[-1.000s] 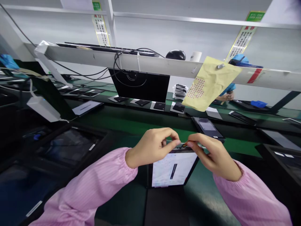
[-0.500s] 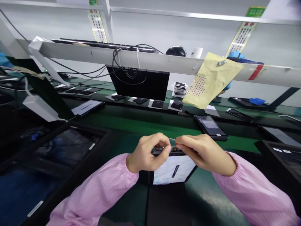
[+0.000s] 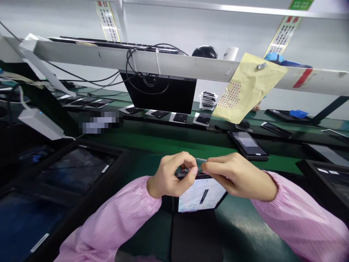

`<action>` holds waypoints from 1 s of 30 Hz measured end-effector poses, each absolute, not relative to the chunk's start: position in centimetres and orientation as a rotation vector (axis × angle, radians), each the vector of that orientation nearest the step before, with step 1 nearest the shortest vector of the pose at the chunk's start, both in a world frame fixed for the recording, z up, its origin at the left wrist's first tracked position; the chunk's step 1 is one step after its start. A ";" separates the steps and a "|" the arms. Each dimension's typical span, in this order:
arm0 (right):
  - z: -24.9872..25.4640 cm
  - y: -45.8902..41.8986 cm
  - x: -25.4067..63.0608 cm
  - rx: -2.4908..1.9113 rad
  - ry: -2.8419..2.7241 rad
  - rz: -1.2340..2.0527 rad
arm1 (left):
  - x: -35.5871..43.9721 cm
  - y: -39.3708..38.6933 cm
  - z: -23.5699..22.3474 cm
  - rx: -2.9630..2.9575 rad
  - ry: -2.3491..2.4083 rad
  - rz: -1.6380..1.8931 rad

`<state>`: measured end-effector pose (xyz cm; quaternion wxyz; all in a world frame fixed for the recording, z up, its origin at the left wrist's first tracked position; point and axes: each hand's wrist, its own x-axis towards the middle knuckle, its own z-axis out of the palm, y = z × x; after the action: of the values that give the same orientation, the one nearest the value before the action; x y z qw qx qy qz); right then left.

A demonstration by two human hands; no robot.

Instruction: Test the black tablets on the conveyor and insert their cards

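Lit tablet: The black-framed rectangular tablet with a bright pale screen (image 3: 203, 196) is our landmark; it stands raised on the dark green bench (image 3: 242, 233), probably so we can reach its top edge with both hands while the screen faces us.

Left hand: Our left hand (image 3: 170, 176) is at the lit tablet's top edge, toward its left, thumb and forefinger curled together; we cannot tell whether anything is pinched there, but the pose would suit steadying that edge.

Right hand: Our right hand (image 3: 237, 176) meets the same edge from the right, fingers bunched near the left hand's tips; whatever they may grasp is hidden, so we cannot tell.

Black flat panel: A matte black rectangular panel (image 3: 195, 236) lies directly in front of the lit tablet, perhaps serving as its support.

Second tablet: A dark slim tablet with a grey lit screen (image 3: 249, 143) lies beyond and right of the lit tablet, seemingly kept outside our working space.

Yellow sheet: A creased yellow paper sheet with red dots (image 3: 249, 87) hangs above and behind the lit tablet, clipped there likely for easy viewing.
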<state>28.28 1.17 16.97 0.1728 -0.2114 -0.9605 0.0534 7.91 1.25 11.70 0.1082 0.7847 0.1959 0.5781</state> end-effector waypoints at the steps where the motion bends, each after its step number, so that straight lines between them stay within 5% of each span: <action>1: 16.9 1.3 28.2 -0.596 -2.728 0.164 | 7.9 1.3 11.7 2.308 0.577 1.704; 11: 16.1 1.4 29.2 -0.702 -2.553 0.147 | 7.7 1.7 11.5 2.303 0.607 1.694; 17: 5.8 -0.8 32.4 -0.928 -1.570 0.018 | 7.7 2.0 11.3 2.255 0.588 1.701; 22: -1.0 -1.4 30.5 -0.984 -1.502 0.080 | 7.7 2.2 11.1 2.256 0.558 1.743; 30: 0.9 -1.5 28.8 -0.967 -1.425 0.397 | 7.8 2.9 11.1 2.267 0.555 1.737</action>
<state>28.81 -1.55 0.89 0.6344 -0.4229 -0.6234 0.1735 7.80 2.91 11.09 0.1157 0.7741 0.1896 0.5929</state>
